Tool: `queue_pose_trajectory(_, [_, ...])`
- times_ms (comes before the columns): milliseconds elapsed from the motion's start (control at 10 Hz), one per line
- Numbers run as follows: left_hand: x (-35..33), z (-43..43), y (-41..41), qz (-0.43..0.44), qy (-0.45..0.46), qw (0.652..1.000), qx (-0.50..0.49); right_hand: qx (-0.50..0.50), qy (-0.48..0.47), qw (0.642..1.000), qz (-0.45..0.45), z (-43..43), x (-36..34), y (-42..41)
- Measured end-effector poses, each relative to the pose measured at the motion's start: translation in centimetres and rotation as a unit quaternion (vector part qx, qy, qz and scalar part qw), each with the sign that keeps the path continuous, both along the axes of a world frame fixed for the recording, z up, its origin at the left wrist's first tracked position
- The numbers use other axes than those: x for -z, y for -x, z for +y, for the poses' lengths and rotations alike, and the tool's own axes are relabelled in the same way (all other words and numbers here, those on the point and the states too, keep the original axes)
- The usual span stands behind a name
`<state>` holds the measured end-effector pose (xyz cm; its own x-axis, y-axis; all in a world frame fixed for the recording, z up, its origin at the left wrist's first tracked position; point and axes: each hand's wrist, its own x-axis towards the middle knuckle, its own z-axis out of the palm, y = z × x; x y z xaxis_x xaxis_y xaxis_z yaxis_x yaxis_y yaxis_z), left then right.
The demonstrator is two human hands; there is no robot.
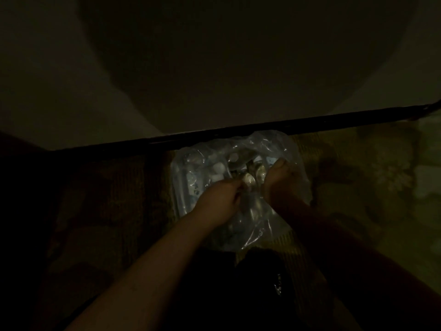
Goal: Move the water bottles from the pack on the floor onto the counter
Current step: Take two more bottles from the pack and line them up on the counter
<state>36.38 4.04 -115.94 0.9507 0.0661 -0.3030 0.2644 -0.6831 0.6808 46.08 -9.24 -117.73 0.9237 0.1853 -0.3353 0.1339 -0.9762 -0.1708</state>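
- The whole view is very dim, so much of the detail is lost.
- The pack (241, 187) of water bottles (218, 167) sits on the patterned floor (358, 177), close against the dark front edge of the desk (214, 68). Its far end seems partly under that edge.
- Through the crumpled clear film only a few pale caps and glints show; the number of bottles cannot be told.
- The left hand (222, 197) reaches into the top of the pack with its fingers (235, 187) curled in a grip. Whether they hold film or a bottle neck is unclear.
- The right hand (279, 185) grips the pack just beside it, thumb up, the other fingers hidden.
- A dark cloth (262, 283) at the bottom covers the near end of the pack.
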Motion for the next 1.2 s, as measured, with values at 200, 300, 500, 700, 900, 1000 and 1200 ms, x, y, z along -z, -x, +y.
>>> queue_pose_trajectory(200, [0.3, 0.8, 0.4, -0.009, -0.002, 1.0, -0.015, -0.073, 0.078, 0.993, -0.046, -0.4, 1.5, -1.9])
queue_pose_trajectory(300, [0.2, 1.2, 0.2, -0.014, 0.003, 1.0, -0.021, -0.073, 0.088, 0.993, 0.035, 0.7, 2.4, -2.0])
queue_pose_trajectory(500, [0.6, 1.6, 0.1, -0.019, 0.007, 0.999, -0.035, -0.086, -0.002, 0.996, -0.026, -0.2, 2.3, -0.9])
queue_pose_trajectory(700, [-0.6, 1.8, -0.7, -0.12, 0.071, 0.978, -0.155, -0.19, -0.055, 0.974, -0.113, 2.6, -0.4, 0.2])
queue_pose_trajectory(900, [-2.2, 3.7, -0.6, -0.156, -0.054, 0.98, -0.106, -0.344, -0.039, 0.925, -0.157, 4.1, -3.3, 0.7])
queue_pose_trajectory(1000, [-2.2, 4.0, -0.6, -0.118, -0.048, 0.982, -0.136, -0.385, -0.033, 0.906, -0.173, 4.4, -4.1, 0.6])
queue_pose_trajectory(1200, [-2.0, 5.3, -0.2, -0.112, 0.016, 0.963, -0.244, -0.364, -0.006, 0.916, -0.171, 4.6, -3.7, 0.0])
